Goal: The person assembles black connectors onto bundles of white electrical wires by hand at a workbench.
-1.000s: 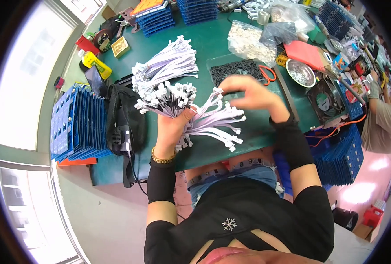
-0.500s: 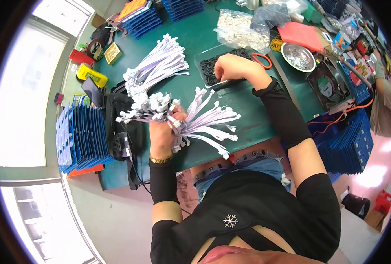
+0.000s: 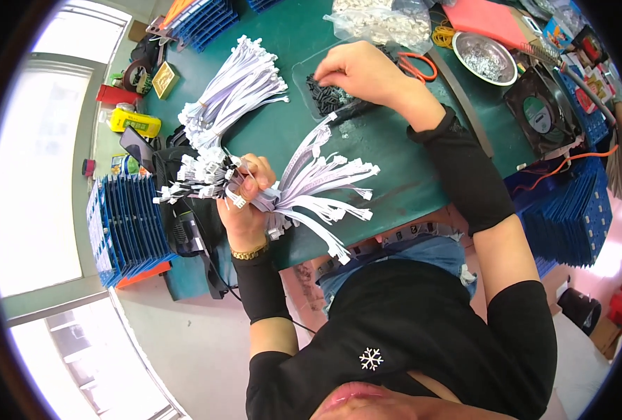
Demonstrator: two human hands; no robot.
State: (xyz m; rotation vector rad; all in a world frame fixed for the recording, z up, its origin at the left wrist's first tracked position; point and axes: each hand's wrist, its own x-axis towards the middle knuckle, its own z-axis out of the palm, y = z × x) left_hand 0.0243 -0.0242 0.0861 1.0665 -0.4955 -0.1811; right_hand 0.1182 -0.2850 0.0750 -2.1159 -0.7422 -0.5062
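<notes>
Looks maybe partway to me: left hand clamped round one white connector-cable bundle, another cable bundle lying on the tabletop, and right hand apart over loads of leftover black pieces, can't tell if gripping.

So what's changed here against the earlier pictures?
The right hand has moved forward, away from the held white connector cables, to above the clear tray of small black pieces; whether it has picked any up is unclear. The left hand still grips those cables, and a second cable bundle still lies on the green table.
</notes>
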